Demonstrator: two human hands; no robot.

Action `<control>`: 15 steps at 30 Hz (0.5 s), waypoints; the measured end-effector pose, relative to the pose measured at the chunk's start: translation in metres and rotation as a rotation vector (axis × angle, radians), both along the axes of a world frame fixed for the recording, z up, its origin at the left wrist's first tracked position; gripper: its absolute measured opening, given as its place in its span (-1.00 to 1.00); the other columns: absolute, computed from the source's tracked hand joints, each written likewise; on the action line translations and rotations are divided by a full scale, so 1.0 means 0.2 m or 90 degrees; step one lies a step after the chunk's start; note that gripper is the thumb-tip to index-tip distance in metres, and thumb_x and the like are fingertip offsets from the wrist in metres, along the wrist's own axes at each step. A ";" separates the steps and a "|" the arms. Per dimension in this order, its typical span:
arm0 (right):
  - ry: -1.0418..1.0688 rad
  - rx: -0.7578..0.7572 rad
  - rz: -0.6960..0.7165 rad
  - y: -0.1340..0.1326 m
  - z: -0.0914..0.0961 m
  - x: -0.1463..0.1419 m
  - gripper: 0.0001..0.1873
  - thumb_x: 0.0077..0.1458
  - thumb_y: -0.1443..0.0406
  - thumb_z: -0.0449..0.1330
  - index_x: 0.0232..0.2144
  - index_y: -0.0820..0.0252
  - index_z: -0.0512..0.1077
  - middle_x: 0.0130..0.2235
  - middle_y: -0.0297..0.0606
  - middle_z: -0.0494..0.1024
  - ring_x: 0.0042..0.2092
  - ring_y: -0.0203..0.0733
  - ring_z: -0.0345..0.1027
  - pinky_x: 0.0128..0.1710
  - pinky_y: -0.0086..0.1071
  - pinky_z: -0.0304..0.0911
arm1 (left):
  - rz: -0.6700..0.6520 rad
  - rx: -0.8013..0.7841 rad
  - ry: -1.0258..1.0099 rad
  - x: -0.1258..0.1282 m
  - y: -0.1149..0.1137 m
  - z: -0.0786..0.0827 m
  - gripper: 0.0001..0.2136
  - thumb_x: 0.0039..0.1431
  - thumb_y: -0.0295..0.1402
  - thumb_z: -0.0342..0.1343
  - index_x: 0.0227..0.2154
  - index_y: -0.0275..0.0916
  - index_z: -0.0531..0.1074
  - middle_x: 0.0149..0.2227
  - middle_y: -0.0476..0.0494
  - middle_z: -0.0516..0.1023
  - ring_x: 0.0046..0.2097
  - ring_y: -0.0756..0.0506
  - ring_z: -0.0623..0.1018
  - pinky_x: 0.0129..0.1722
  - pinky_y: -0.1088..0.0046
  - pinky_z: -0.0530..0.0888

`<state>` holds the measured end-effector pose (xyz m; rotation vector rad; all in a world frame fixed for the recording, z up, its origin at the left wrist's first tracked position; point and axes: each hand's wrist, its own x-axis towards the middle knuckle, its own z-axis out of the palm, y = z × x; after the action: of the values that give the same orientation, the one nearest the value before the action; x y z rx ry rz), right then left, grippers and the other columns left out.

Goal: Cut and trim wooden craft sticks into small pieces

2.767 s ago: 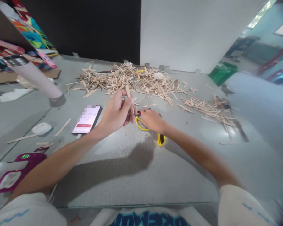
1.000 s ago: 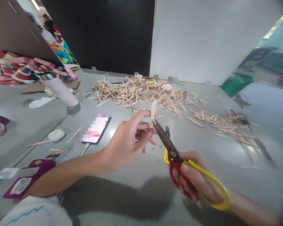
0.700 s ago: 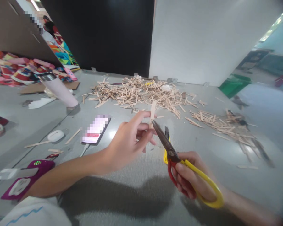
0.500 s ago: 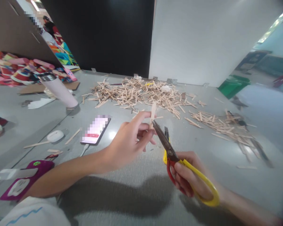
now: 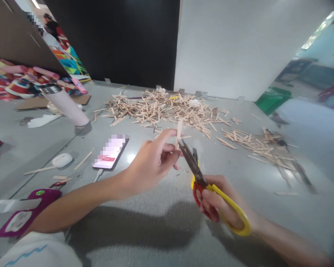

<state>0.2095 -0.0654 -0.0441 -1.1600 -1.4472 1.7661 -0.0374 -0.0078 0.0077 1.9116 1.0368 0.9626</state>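
Observation:
My left hand [image 5: 153, 163] pinches a flat wooden stick [image 5: 179, 129] upright between thumb and fingers above the grey table [image 5: 156, 230]. My right hand [image 5: 221, 202] grips a pair of scissors [image 5: 204, 181] with one red and one yellow handle loop. The scissor blades are parted and their tips sit at the lower part of the stick. A big heap of wooden sticks [image 5: 161, 107] lies at the back of the table. A smaller scatter of sticks [image 5: 256, 146] lies to the right.
A phone [image 5: 110, 152] lies left of my hands with a cable. A pink cylindrical bottle [image 5: 65, 105], a white earbud case [image 5: 61, 160], loose sticks and a purple device [image 5: 25, 207] are on the left. Colourful items are stacked far left. A green bin [image 5: 271, 98] stands at right.
My right hand picked the scissors up off the table and brought them to the stick held in my left hand. Over the last second the blades narrowed slightly on the stick.

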 end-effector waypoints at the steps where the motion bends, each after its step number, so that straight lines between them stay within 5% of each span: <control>1: -0.007 -0.005 -0.002 0.00 0.00 0.00 -0.49 0.33 -0.10 0.31 -0.43 0.14 0.35 -0.60 -0.47 0.36 -0.66 -0.41 0.13 -0.64 -0.51 0.14 | -0.001 0.002 0.004 0.00 0.00 0.00 -0.77 0.52 -0.37 0.10 0.15 -0.17 0.29 -0.36 0.04 0.73 -0.42 -0.02 0.69 -0.46 0.53 0.50; 10: -0.017 -0.018 -0.010 0.01 0.00 0.00 -0.43 0.36 -0.14 0.28 -0.47 0.13 0.34 -0.66 -0.50 0.29 -0.69 -0.43 0.07 -0.68 -0.53 0.07 | -0.026 0.011 0.039 -0.02 0.03 -0.01 -0.78 0.54 -0.30 0.12 0.13 -0.16 0.31 -0.37 0.04 0.70 -0.43 -0.01 0.68 -0.49 0.57 0.46; 15: -0.025 -0.014 -0.052 0.02 0.01 0.00 -0.41 0.30 -0.18 0.31 -0.46 0.15 0.38 -0.65 -0.46 0.35 -0.71 -0.42 0.09 -0.70 -0.53 0.08 | 0.004 -0.080 -0.122 -0.01 0.07 -0.02 -0.54 0.61 -0.03 -0.01 0.35 -0.19 0.24 -0.02 -0.26 0.72 -0.27 -0.10 0.78 -0.40 0.48 0.66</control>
<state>0.2088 -0.0605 -0.0426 -1.2545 -1.3858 1.7156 -0.0399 0.0071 0.0032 1.6788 0.9677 1.0368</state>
